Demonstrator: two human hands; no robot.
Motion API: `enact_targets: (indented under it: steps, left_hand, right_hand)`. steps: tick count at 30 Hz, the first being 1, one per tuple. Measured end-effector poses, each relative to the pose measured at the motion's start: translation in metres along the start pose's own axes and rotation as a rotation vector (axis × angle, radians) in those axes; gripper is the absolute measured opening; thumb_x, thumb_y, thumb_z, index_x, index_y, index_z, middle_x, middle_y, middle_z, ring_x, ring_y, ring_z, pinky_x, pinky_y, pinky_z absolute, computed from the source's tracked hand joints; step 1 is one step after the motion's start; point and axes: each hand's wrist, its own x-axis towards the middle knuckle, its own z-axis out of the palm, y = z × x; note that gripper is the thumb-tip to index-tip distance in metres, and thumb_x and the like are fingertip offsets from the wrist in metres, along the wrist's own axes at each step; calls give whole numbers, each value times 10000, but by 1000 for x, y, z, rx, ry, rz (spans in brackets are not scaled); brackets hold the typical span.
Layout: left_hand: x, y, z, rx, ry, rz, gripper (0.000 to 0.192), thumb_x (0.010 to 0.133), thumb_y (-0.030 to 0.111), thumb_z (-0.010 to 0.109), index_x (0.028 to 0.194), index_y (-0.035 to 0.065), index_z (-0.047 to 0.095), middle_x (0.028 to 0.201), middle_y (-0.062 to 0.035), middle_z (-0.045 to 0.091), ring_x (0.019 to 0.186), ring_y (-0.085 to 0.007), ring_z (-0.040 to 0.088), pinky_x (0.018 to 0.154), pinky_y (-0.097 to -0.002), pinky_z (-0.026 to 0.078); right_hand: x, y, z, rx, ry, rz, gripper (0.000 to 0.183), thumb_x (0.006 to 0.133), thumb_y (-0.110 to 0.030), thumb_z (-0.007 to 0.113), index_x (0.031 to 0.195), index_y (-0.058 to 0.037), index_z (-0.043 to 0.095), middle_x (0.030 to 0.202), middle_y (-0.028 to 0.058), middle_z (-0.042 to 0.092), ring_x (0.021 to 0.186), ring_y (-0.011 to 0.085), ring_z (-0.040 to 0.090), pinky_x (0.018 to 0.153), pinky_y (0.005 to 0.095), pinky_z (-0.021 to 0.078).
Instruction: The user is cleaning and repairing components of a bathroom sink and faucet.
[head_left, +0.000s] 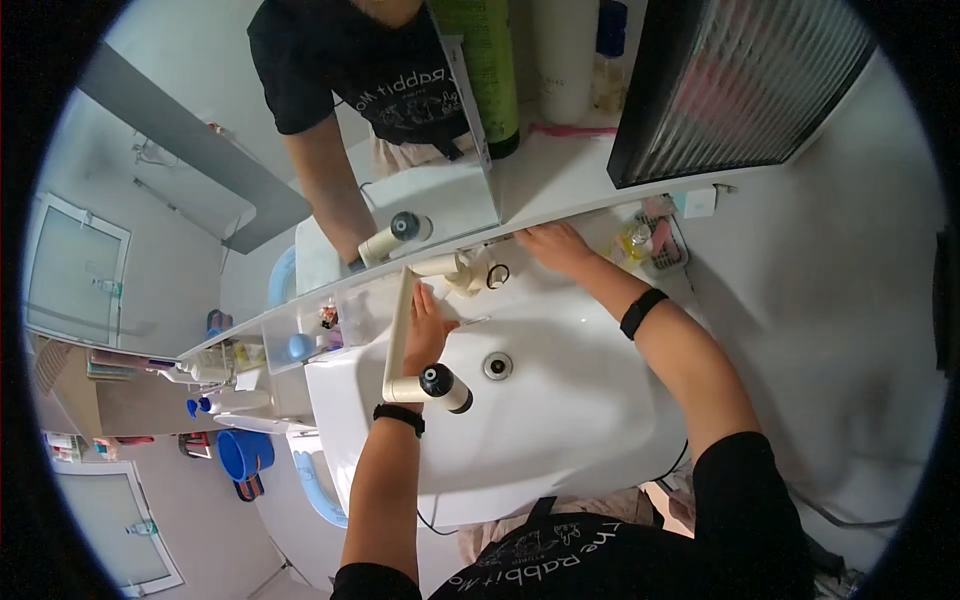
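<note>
A white washbasin (540, 442) with a round drain (497, 366) lies before me. Its cream swivel faucet (397, 330) has a black-ringed nozzle (448, 388) over the left of the bowl. Behind the faucet's long arm, my left hand (426, 330) rests on the basin's left rear ledge, thumb spread from the fingers, with nothing visible in it. My right hand (556, 246) is at the back ledge, right of the faucet base (471, 274), fingertips by the mirror cabinet's lower edge. What those fingertips touch is hidden. A thin pale strip (477, 321) lies near my left thumb.
The mirror cabinet (420, 187) overhangs the basin's back. Its open ribbed-glass door (742, 97) juts out on the right. A basket (667, 247) with a pump bottle (636, 241) stands at the right rear. A clear organizer (300, 330) is at left; a blue bucket (245, 454) stands beyond.
</note>
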Motion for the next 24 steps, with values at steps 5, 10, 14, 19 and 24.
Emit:
enact_targets:
  steps: [5,10,14,19,24]
  left_hand:
    - [1,8,1,56,3,26,894,697,322,685,1287,-131,189,1347,-281,251,1266,-387,237,1055,-399,225]
    - [-3,-2,11,112,57,35,941,678,400,671,1291,-124,187,1333,-270,289,1252,-373,278,1045,-394,249]
    - [3,6,6,244,90,62,961,664,444,659,1293,-117,196,1334,-255,301,1241,-349,315,1032,-374,278]
    - [1,4,4,250,83,39,962,663,449,657,1295,-112,197,1345,-241,296,1243,-338,318,1031,-366,282]
    - [0,6,7,242,82,18,942,664,445,660,1292,-105,225,1338,-235,313,1241,-326,326,1031,-360,284]
  right_hand:
    - [44,-22,-5,442,28,173,319,839,-242,452,1020,0,555,998,184,594,924,349,567,795,426,456]
    - [49,-28,6,759,-163,165,384,852,-323,451,1053,-10,547,1052,190,572,997,356,523,860,426,412]
    - [28,-3,26,616,62,185,375,821,-281,488,1067,-3,537,1083,178,555,976,356,532,848,421,427]
    - [15,0,39,48,96,-16,314,792,-169,487,1059,-9,524,1076,182,537,972,354,538,830,419,451]
    - [29,-18,40,337,88,127,272,794,-127,459,1027,-4,523,1084,195,525,999,346,528,826,436,454]
